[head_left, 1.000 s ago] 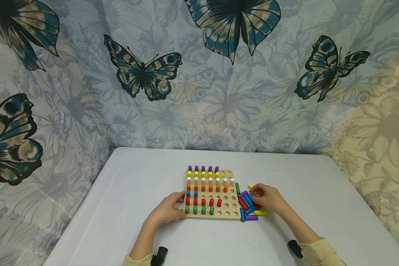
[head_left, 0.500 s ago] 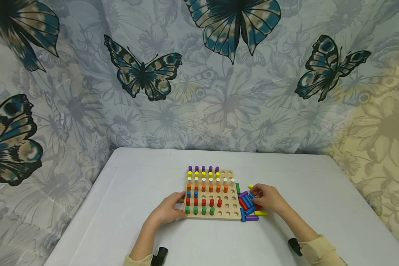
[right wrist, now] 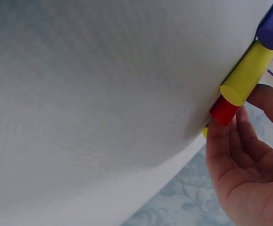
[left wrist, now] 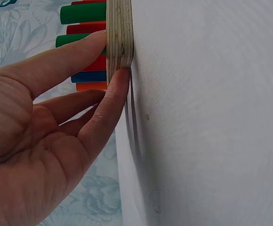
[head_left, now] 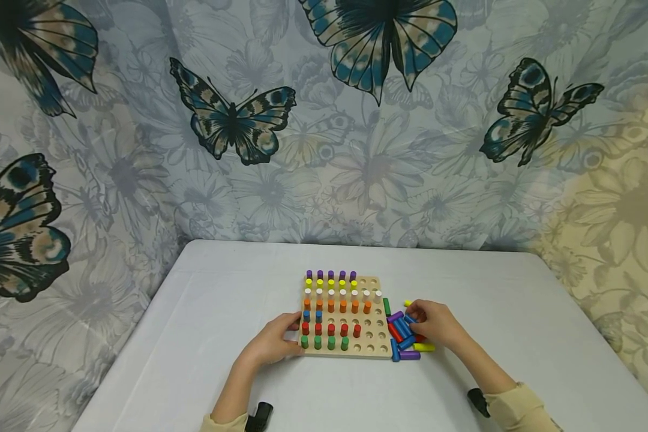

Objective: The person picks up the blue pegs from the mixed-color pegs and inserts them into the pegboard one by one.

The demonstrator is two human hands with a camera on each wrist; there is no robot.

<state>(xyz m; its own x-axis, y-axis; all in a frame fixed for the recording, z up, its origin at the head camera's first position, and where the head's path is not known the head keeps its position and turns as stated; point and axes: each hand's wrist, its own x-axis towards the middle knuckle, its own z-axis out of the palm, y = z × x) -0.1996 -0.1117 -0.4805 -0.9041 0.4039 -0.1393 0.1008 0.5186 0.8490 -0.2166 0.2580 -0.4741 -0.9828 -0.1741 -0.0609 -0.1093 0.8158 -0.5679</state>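
A wooden pegboard lies on the white table, with upright pegs in rows of purple, yellow, white, orange, blue, red and green. My left hand holds its left edge; in the left wrist view the thumb is at the board's upper edge and a finger touches its lower edge. To the right of the board is a pile of loose pegs, where my right hand has bent fingers at a blue peg. The fingertips are partly hidden, so a grip does not show. A yellow peg and a red peg lie beside that hand.
Near the pile are a green peg, a purple peg and a blue peg standing along the board's right side. Butterfly-print cloth hangs behind the table. Each wrist wears a black device.
Almost nothing differs. Both hands keep their places at the board and the pile, and the whole view shifts by a few pixels.
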